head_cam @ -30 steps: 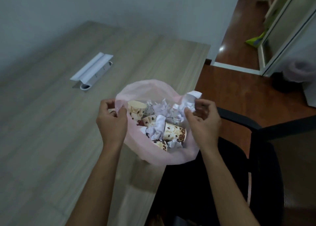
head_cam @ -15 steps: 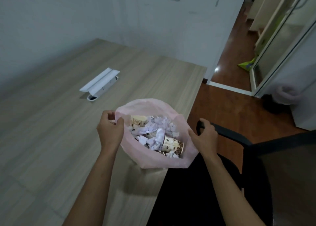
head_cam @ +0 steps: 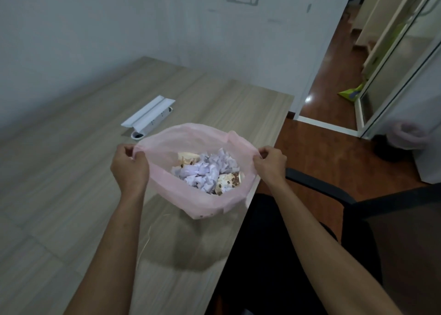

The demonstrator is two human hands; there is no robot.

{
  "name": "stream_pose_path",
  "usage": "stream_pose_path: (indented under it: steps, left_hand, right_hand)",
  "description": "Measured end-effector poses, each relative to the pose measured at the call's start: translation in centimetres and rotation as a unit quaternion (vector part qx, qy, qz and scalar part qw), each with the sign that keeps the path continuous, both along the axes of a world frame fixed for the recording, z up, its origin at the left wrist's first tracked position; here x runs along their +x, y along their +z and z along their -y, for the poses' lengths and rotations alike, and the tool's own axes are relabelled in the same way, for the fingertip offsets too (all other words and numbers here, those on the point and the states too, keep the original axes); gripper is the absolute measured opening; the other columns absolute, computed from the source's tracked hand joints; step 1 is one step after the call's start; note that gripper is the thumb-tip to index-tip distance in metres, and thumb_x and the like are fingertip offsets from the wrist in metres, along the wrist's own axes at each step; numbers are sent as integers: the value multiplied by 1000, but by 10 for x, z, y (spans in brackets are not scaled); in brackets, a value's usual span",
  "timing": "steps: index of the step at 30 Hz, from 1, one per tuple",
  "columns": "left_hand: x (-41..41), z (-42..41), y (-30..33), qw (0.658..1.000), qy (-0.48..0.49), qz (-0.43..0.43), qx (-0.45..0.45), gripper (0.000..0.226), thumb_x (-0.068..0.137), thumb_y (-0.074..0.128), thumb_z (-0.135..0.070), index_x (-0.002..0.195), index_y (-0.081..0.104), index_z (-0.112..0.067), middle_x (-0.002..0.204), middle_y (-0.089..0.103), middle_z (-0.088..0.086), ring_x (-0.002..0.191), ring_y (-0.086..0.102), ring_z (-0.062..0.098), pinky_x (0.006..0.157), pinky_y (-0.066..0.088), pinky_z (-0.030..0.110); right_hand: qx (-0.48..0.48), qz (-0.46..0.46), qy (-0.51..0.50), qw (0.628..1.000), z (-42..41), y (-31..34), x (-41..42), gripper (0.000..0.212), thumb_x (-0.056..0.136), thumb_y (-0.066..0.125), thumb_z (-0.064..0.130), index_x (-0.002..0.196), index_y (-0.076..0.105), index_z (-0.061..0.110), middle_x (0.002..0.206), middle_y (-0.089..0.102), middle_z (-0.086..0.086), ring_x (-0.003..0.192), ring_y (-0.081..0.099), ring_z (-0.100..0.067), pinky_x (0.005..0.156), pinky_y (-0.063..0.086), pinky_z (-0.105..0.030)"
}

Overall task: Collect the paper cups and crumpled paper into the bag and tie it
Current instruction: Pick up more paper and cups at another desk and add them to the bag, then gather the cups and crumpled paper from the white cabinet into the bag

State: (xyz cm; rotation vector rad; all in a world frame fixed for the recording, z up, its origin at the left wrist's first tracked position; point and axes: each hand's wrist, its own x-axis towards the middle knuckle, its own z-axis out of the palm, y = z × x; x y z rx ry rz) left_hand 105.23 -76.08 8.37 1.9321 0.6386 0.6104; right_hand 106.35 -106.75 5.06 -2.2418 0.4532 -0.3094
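A thin pink plastic bag hangs open above the right edge of the wooden table. Inside lie crumpled white paper and patterned paper cups, one near the front right and another partly buried at the back. My left hand pinches the bag's left rim. My right hand pinches the right rim. The two hands pull the mouth wide and hold the bag up off the table.
A white cable-port cover stands open on the table behind the bag. A black office chair sits to the right below my right arm. Wooden floor and a doorway lie beyond; a dark bin with a pink liner stands at the far right.
My right hand dropped a crumpled paper into the bag, then took hold of the right rim. Both hands moved apart and raised the bag, stretching its mouth open.
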Motion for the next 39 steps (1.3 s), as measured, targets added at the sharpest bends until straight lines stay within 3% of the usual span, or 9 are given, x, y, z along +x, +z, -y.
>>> stream_pose_path:
  steps: [5,10,12,14,16,19,28,35,39]
  left_hand:
    - [-24,2,-1,998,-31,-45,25,9,85,60,-17,93,59,-16,92,63,3,89,62,30,79,51,35]
    - [-44,24,-2,983,-44,-149,96,46,79,72,-30,119,58,-13,119,62,10,104,60,32,78,43,36]
    - [-52,34,4,969,-33,-190,157,75,76,75,-45,136,47,-10,137,50,16,121,51,37,91,43,45]
    - [-62,49,12,963,-28,-178,199,92,74,75,-53,144,37,-6,147,39,19,133,38,39,104,37,52]
    - [-72,70,22,964,-43,-138,222,88,75,74,-55,142,42,-7,146,43,18,134,39,37,107,36,54]
    - [-87,119,33,967,-113,-127,188,82,76,72,-57,139,49,-10,143,51,13,130,48,32,105,41,46]
    - [-149,326,28,939,-282,-128,147,83,77,66,-65,138,51,-10,139,56,12,129,51,29,102,40,35]
    - [-219,472,16,886,-425,-129,134,108,66,53,-88,143,45,-14,141,53,8,126,52,26,100,46,38]
    - [-266,532,1,831,-521,-182,72,125,50,51,-99,147,38,-21,149,44,3,130,48,22,95,43,33]
  right_hand:
    - [18,-72,41,996,-5,-9,-1,12,80,63,9,83,75,7,79,73,-10,79,69,-29,81,58,-37]
    - [54,-131,74,987,4,-22,-16,31,81,68,17,110,71,8,96,74,-9,95,69,-23,89,53,-29]
    - [62,-133,90,985,15,-17,-22,40,81,73,26,117,68,9,101,73,-8,96,68,-21,90,54,-31]
    - [57,-127,96,986,36,-7,-29,42,82,73,33,116,68,9,106,72,-8,97,68,-21,90,57,-37]
    - [38,-123,104,986,64,7,-37,43,84,70,37,117,68,10,114,70,-7,104,66,-23,91,56,-42]
    - [10,-124,124,984,112,24,-56,41,86,66,42,116,69,14,122,66,-3,113,60,-21,91,56,-41]
    - [-38,-78,85,993,275,63,-145,29,88,65,41,106,73,19,115,70,0,98,63,-16,81,48,-26]
    - [-100,-19,-27,994,397,65,-231,26,83,62,40,101,73,25,110,71,0,111,60,-24,94,52,-40]
    - [-76,9,-58,995,441,45,-269,42,86,64,45,120,66,21,121,68,-4,112,61,-23,89,45,-25]
